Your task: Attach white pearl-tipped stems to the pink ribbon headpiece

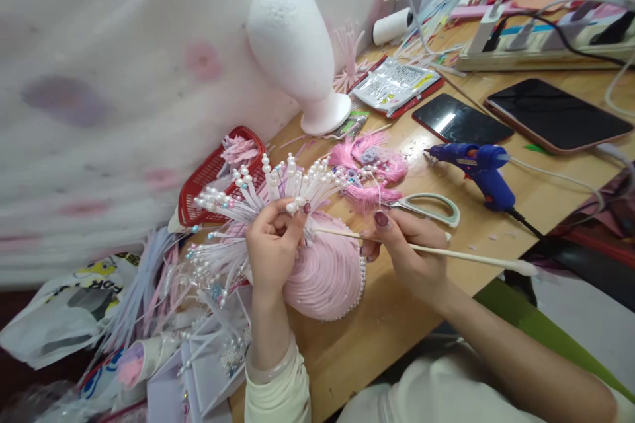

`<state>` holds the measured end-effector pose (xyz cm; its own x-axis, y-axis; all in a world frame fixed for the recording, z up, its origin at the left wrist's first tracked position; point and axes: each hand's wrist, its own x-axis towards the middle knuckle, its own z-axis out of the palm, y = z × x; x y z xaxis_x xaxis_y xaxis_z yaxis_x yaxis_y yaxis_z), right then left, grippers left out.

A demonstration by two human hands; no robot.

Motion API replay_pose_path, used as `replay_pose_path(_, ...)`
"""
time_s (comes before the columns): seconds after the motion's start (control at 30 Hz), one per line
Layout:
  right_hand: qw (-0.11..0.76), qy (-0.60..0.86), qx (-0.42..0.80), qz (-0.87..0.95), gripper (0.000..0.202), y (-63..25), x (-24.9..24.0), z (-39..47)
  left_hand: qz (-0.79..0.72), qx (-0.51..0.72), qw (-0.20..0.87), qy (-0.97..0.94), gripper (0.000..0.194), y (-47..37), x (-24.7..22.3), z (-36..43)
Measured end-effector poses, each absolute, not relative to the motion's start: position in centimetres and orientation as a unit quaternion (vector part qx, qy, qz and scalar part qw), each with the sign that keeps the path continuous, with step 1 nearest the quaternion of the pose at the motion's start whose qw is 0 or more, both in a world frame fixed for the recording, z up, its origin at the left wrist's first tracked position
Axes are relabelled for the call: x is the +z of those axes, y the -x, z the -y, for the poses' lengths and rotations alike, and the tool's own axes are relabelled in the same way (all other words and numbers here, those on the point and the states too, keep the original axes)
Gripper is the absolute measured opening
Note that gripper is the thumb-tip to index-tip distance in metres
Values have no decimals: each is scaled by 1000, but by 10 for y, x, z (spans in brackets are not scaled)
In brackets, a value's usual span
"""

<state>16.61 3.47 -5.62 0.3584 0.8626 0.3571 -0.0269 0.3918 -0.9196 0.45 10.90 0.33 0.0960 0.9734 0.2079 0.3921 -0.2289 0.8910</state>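
A pink, ridged, rounded piece [325,277] edged with small pearls rests on the wooden table. From its upper left side fans out a spray of white stems [238,208] tipped with pearl beads. My left hand [272,244] is closed at the base of the spray, thumb and finger pinching a pearl-tipped stem. My right hand [414,254] is closed around a long thin white stick [464,254]. The stick's left end reaches the pink piece beside my left hand; its thicker right end points away over the table edge.
Behind are a white foam head [292,39], pink tassels [370,165], scissors [441,208] and a blue glue gun [476,168]. Two phones [459,119] and a power strip [546,53] lie at the right. A red basket [203,185] and an open box [198,370] stand left.
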Motion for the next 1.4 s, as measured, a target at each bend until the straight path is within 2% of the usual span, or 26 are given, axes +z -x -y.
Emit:
replay_pose_path(0.17,634,455,374,501,43,-174,-54,-37,-519,433,338,-655,18,-6,4,-110)
replay_pose_path(0.37,695,444,374,424,44,-174,-56,-48,-528,435,331,-650,19,-6,4,-110)
replay_pose_path(0.53,595,482,363,531,40,-167,-54,-49,-537,425,321,-654,18,-4,4,-110)
replay_pose_path(0.6,582,489,358,542,40,-168,-54,-49,-538,424,320,-655,18,-5,5,-110)
replay_pose_path(0.87,616,466,388,503,40,-170,-58,-45,-547,422,315,-651,18,-9,7,-109)
replay_pose_path(1.13,592,470,283,591,42,-169,-54,-41,-541,422,318,-655,14,-8,7,-109)
replay_pose_path(1.3,632,453,304,550,36,-173,-53,-37,-541,426,318,-652,16,-8,6,-109)
replay_pose_path(1.4,620,454,269,580,38,-172,-51,-35,-541,422,318,-654,18,-7,6,-109)
